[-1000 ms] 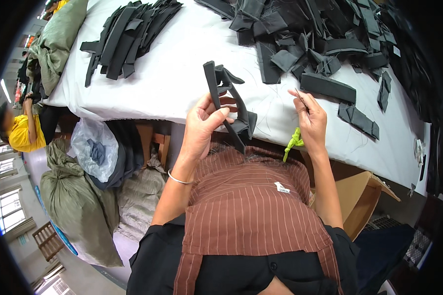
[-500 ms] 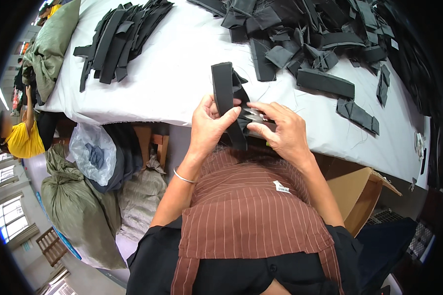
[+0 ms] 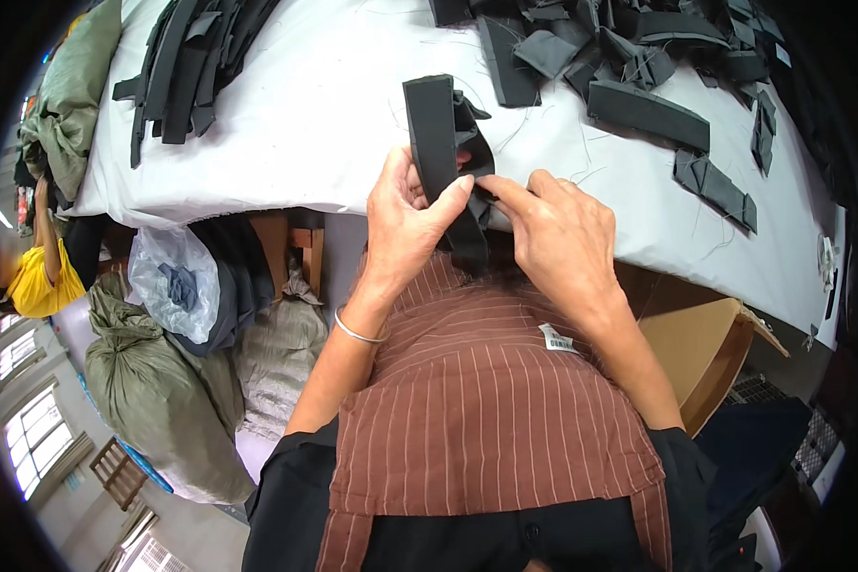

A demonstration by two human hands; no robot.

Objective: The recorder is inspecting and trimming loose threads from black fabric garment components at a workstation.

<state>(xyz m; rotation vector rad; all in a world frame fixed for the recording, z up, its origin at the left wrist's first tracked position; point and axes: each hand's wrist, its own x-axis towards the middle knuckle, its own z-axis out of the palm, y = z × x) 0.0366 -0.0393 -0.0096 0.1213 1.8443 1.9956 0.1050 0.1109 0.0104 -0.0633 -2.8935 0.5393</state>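
A folded strip of black fabric (image 3: pixel 432 129) stands upright in front of me at the table's near edge. My left hand (image 3: pixel 402 217) is closed around its middle, thumb across the front and fingers behind. With index finger outstretched, my right hand (image 3: pixel 570 240) pinches the strip's loose right-hand edge. Its thumb and palm are hidden beneath the hand, and the metal snips seen there earlier do not show. A stack of similar black strips (image 3: pixel 179 76) lies at the far left of the table.
A white-covered table (image 3: pixel 324 114) spans the far side, with a loose heap of black pieces (image 3: pixel 629 67) at its right. Below stand an open cardboard box (image 3: pixel 705 353), a clear plastic bag (image 3: pixel 172 286) and a tied green sack (image 3: pixel 153 391). A person in yellow (image 3: pixel 43 276) is at far left.
Metal snips in my right hand have gone out of sight. Its fingers have turned knuckles-up and closed at the strip's edge. The strip and both hands sit slightly higher in the view.
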